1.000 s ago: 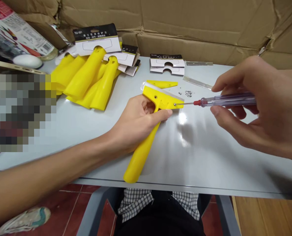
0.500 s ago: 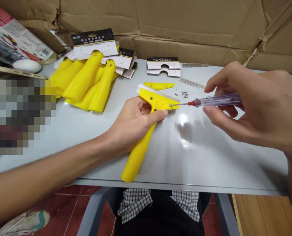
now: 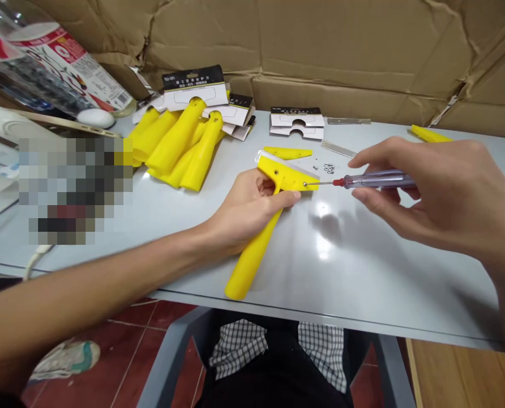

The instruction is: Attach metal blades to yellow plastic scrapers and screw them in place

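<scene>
My left hand [image 3: 256, 209] is closed round the head of a yellow scraper [image 3: 252, 255], thumb along its lower edge. A thin blade [image 3: 292, 163] shows along the scraper's top edge, and its handle slants down toward the table's front. In my right hand [image 3: 431, 192] is a screwdriver [image 3: 375, 180] with a clear handle and red collar, held level between thumb and fingers. Its tip meets a small screw [image 3: 306, 183] near the right end of the scraper head. Just beyond lie several loose screws [image 3: 329, 168] and a yellow clamp plate [image 3: 289, 153].
Yellow scraper handles [image 3: 171, 136] with card labels [image 3: 195, 85] are piled at back left. Folded cards [image 3: 297, 120] and metal strips [image 3: 338, 149] lie behind the screws. Another yellow piece [image 3: 431, 134] sits at back right. Bottles [image 3: 78, 68] lean at left; cardboard [image 3: 320, 51] walls the back.
The view has shifted, so the table items appear farther right, and a yellow piece now shows beyond my right hand. The screwdriver tip stays on the screw.
</scene>
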